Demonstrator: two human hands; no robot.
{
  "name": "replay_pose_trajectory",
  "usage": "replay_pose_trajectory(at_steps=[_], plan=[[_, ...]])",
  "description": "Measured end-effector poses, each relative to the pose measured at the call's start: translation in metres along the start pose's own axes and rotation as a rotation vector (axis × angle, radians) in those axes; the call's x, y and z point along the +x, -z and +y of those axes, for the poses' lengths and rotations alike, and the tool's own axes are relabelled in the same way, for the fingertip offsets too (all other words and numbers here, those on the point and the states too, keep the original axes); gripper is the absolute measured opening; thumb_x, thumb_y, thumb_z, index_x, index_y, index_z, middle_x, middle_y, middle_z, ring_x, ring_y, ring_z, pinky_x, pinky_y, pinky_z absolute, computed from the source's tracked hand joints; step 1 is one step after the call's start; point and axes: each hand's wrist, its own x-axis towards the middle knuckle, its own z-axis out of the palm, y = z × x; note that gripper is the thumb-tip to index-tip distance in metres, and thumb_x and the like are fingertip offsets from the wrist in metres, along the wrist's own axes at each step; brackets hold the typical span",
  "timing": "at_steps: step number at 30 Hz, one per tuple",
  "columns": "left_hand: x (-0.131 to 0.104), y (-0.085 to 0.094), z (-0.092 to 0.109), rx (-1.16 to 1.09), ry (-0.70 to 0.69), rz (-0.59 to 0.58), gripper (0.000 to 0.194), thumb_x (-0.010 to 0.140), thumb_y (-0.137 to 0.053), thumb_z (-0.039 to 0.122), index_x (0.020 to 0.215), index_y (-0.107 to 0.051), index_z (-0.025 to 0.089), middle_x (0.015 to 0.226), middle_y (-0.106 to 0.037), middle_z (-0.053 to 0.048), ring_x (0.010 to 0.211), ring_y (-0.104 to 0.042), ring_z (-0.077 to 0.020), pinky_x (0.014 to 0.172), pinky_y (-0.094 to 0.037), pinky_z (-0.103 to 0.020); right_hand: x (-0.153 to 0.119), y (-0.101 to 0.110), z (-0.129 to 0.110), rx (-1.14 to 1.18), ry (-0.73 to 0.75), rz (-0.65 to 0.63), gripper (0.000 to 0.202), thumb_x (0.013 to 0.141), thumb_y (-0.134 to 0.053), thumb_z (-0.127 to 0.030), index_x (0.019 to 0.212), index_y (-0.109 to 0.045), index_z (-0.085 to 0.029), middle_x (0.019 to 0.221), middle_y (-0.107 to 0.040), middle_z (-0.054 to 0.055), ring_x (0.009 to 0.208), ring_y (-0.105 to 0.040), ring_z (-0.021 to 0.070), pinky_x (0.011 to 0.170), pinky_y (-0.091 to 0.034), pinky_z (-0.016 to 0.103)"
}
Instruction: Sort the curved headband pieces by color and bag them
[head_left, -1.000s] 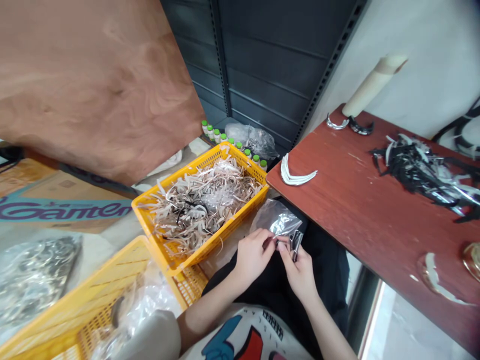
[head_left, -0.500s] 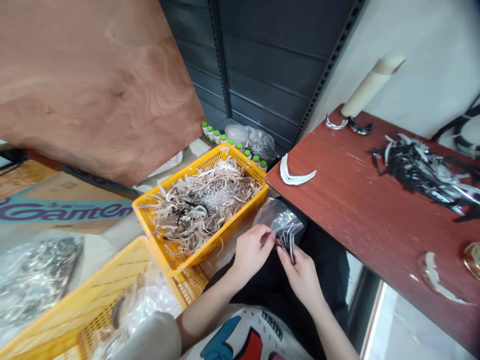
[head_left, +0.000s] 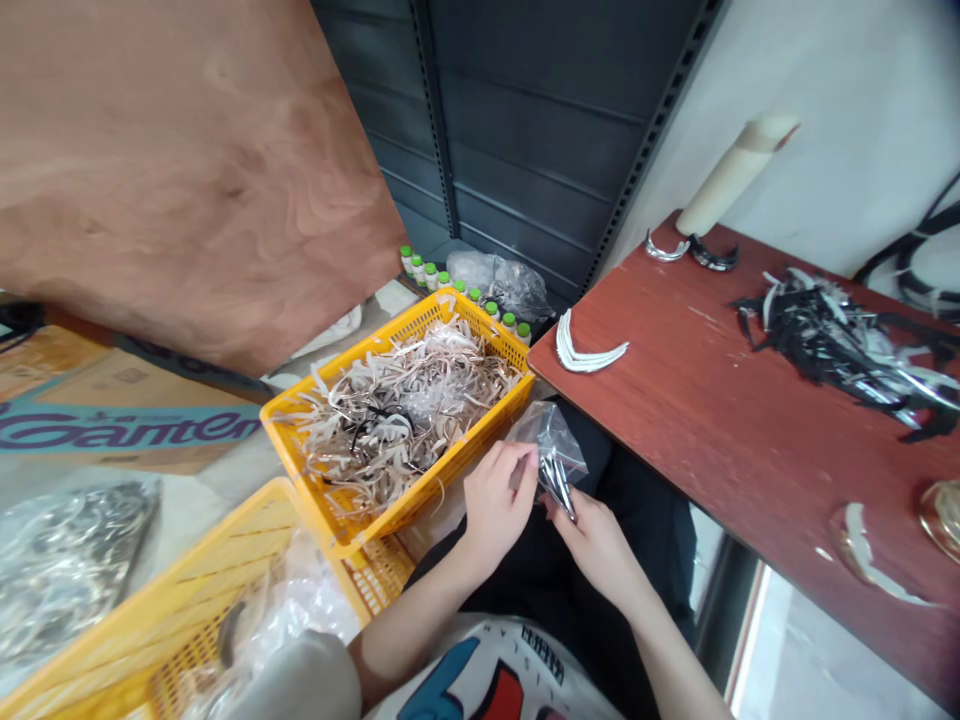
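My left hand (head_left: 498,500) pinches the mouth edge of a clear plastic bag (head_left: 561,435) above my lap. My right hand (head_left: 596,540) is closed on a small bundle of shiny dark curved strips (head_left: 556,480). The far ends of the strips lie inside the bag, while their near ends stick out by my right fingers. Just beyond my left hand stands a yellow crate (head_left: 450,475) heaped with tangled pale strips (head_left: 409,395). Parts of the fingertips are hidden behind the bag and strips.
At right is a reddish-brown table (head_left: 697,400) with a stack of white curved strips (head_left: 585,350) and a pile of black and silver strips (head_left: 840,340). A second yellow crate (head_left: 225,540) sits at lower left. Green-capped bottles (head_left: 430,275) line the dark shelving.
The dark strips have tipped away from me and their far ends have slid into the bag. My left hand has shifted slightly left, spreading the bag's mouth.
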Motion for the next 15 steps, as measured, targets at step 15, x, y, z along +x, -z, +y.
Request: replay_pose_trajectory(at_steps=[15], plan=[[-0.009,-0.022,-0.015,0.303,-0.433,0.226,0.01,0.09,-0.061,0.021,0.092,-0.07,0.023,0.074,-0.062,-0.001,0.071,-0.056,-0.0148,0.067,-0.043,-0.03,0.005,0.001,-0.004,0.375,-0.259,-0.272,0.016,0.089,-0.053,-0.034,0.084,-0.055,-0.019,0.068,-0.057,-0.003,0.055,-0.049,0.0106,0.052,-0.036,0.022]])
